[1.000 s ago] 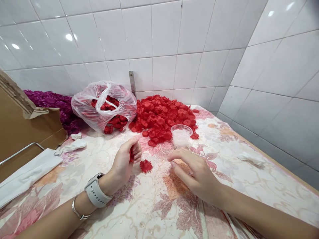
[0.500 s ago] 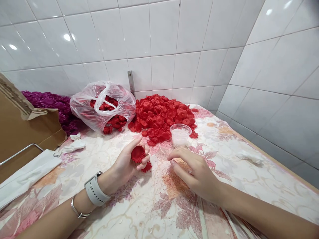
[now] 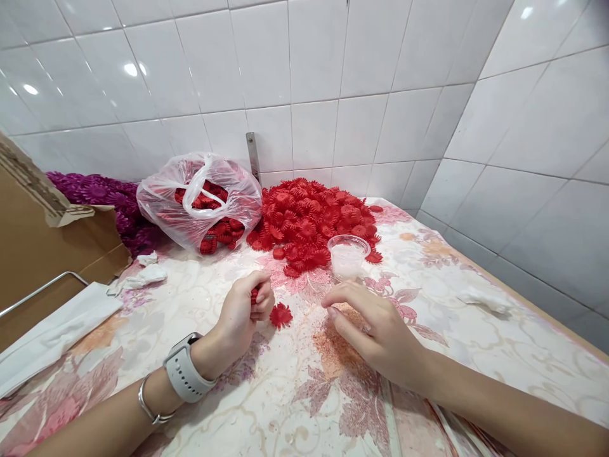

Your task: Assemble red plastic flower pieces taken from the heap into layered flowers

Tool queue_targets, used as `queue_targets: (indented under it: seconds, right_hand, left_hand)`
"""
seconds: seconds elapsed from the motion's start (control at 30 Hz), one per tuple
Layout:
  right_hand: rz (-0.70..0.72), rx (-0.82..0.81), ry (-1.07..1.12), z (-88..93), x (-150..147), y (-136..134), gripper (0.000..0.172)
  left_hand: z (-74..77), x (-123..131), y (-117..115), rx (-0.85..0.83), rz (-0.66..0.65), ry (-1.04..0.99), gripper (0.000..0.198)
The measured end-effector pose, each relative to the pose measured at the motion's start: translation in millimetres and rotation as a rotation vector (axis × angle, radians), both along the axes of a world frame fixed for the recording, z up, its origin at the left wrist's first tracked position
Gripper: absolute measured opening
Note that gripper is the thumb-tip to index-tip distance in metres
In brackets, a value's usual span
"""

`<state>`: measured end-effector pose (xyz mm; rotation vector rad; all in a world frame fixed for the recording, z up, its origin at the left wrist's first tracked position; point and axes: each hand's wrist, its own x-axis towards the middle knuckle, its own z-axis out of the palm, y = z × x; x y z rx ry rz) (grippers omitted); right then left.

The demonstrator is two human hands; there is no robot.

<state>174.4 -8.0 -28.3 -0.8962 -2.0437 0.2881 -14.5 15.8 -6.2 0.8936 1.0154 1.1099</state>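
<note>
My left hand point(image 3: 245, 308), with a grey watch on its wrist, is closed round a red artificial flower head point(image 3: 254, 296); only a bit of it shows between the fingers. Another red flower head point(image 3: 281, 315) lies flat on the cloth just right of that hand. My right hand point(image 3: 364, 320) rests low over the table, palm down, fingers bent and the thumb close to the index finger. Whatever it may hold is hidden beneath. Just beyond it stands a clear plastic cup point(image 3: 349, 259) with whitish stuff inside.
A heap of red flower heads point(image 3: 309, 219) lies by the tiled wall. Left of it sit a tied plastic bag point(image 3: 166, 197) of red pieces, a purple flower pile point(image 3: 95, 193) and a cardboard box point(image 3: 71, 247). Crumpled white tissue point(image 3: 485, 299) lies right on the flowered tablecloth point(image 3: 214, 419).
My left fingers have folded over the red flower head, which faced up in the hand before. The right hand keeps its pose. The view has shifted slightly.
</note>
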Motion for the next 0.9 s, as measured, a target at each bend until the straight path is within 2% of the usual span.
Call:
queue_targets:
  seconds: [0.07, 0.2, 0.27, 0.5, 0.77, 0.9]
  right_hand:
    - [0.008, 0.019, 0.020, 1.0, -2, -2, 0.012]
    - [0.058, 0.064, 0.059, 2.2, -6, -8, 0.019]
    - [0.101, 0.073, 0.049, 2.2, -7, -10, 0.023]
    - [0.149, 0.160, -0.055, 3.5, -12, -15, 0.020]
    - [0.198, 0.223, -0.073, 3.2, -15, -18, 0.025]
    - [0.207, 0.275, -0.098, 3.5, -19, -19, 0.025]
  left_hand:
    - [-1.2, 5, -4, -0.038, -0.079, -0.030, 0.037]
    - [-4.3, 16, -16, -0.110, -0.411, -0.151, 0.037]
    - [-6.2, 18, -21, -0.098, -0.478, -0.192, 0.039]
    - [-10.5, 18, -28, -0.032, -0.497, -0.167, 0.034]
    - [-8.0, 26, -32, -0.112, -0.438, -0.249, 0.033]
    - [-10.0, 28, -34, -0.109, -0.486, -0.238, 0.039]
